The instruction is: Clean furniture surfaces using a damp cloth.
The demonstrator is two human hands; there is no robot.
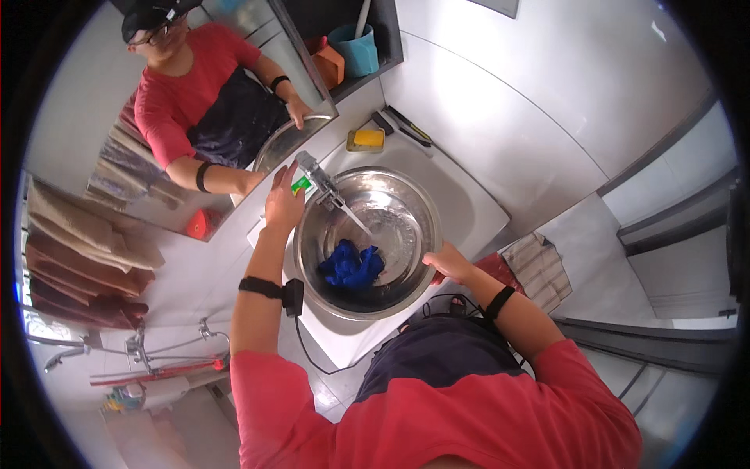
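Observation:
A round stainless steel basin (304,258) rests tilted in a white washbasin (463,199). Inside it a crumpled blue cloth (351,267) lies towards my side, in some water. A stream of water (356,221) runs into the basin from a chrome tap (319,179). My left hand (285,199) is raised beside the tap, its fingers extended near the handle and holding nothing; whether they touch the tap cannot be made out. On the right side of the basin, my right hand (450,262) grips the rim, thumb on top and fingers hidden below.
Yellow soap (369,138) sits in a dish at the back ledge, near dark-handled brushes (410,126). Behind the tap is a green packet (301,185). A mirror (222,117) stands close on the left. A cable (316,364) hangs from my left wrist strap. Towels (88,234) hang far left.

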